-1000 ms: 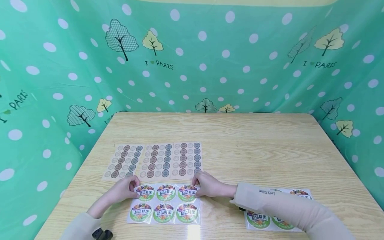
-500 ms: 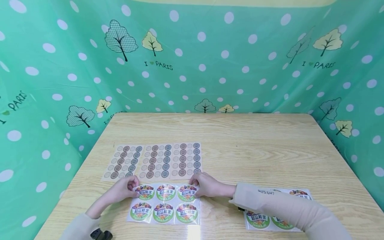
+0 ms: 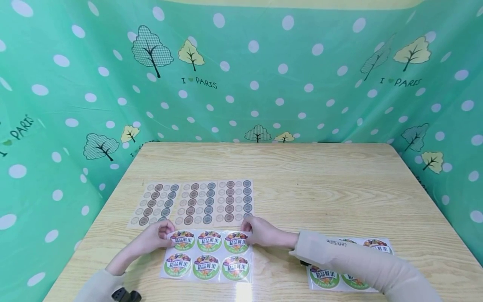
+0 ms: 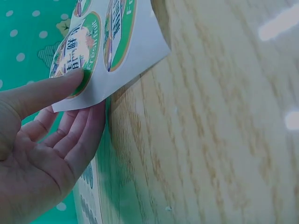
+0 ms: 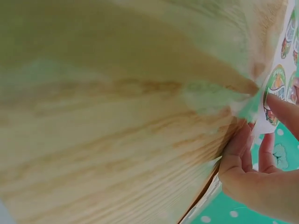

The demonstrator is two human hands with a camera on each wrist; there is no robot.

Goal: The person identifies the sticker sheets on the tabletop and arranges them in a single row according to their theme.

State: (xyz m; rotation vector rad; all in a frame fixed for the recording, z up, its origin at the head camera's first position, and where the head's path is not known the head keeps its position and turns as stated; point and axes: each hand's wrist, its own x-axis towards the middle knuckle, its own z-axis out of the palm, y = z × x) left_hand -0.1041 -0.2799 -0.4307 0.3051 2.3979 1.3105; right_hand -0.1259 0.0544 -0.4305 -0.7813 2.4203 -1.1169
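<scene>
A white sticker sheet (image 3: 206, 254) carries several round fruit labels in two rows and lies in front of me at the near side of the table. My left hand (image 3: 151, 239) pinches its far left corner, thumb on the printed face and fingers behind. At the far right corner, my right hand (image 3: 265, 233) pinches the same sheet between thumb and fingers. In the left wrist view the sheet (image 4: 135, 60) bends up off the wood near the left hand (image 4: 51, 140). The right wrist view shows the right hand (image 5: 261, 177) at the sheet's corner (image 5: 267, 125), also raised.
Three sheets of small round stickers lie side by side beyond the hands: left sheet (image 3: 155, 204), middle sheet (image 3: 196, 203), right sheet (image 3: 235, 203). Another fruit label sheet (image 3: 325, 278) lies under the right forearm, partly hidden. A green dotted curtain (image 3: 241, 63) surrounds the wooden table (image 3: 320, 184).
The far edge of the fruit label sheet has risen very slightly with both hands on it. Otherwise the hands and the other sheets look the same.
</scene>
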